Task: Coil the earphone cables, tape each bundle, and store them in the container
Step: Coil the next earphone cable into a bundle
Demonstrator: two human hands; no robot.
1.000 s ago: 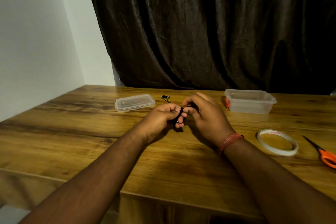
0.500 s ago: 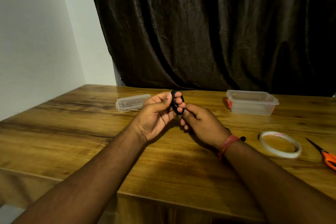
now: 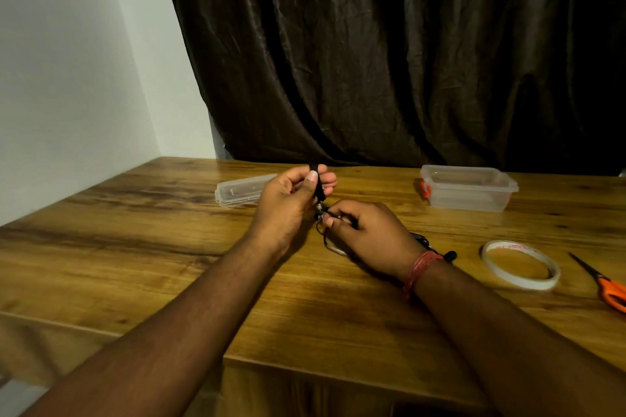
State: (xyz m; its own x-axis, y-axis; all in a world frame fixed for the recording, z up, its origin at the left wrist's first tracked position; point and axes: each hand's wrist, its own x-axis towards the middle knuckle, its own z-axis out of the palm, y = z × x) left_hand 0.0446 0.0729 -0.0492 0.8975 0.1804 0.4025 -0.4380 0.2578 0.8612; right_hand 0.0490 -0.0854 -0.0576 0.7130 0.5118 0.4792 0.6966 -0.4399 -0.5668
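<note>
My left hand (image 3: pixel 288 203) pinched the coiled earphone cable (image 3: pixel 317 184); my right hand (image 3: pixel 369 235), fingers curled, gripped its loose end, container (image 3: pixel 469 191) far right.

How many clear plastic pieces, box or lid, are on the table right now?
2. The lid lies flat at the far left, partly behind the left hand. The open container sits at the far right, beyond the tape roll. None other shows.

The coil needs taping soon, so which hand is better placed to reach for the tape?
Right. The right hand is nearer the tape, which lies to its right, while the left hand grips the coil upright and should probably keep holding.
</note>
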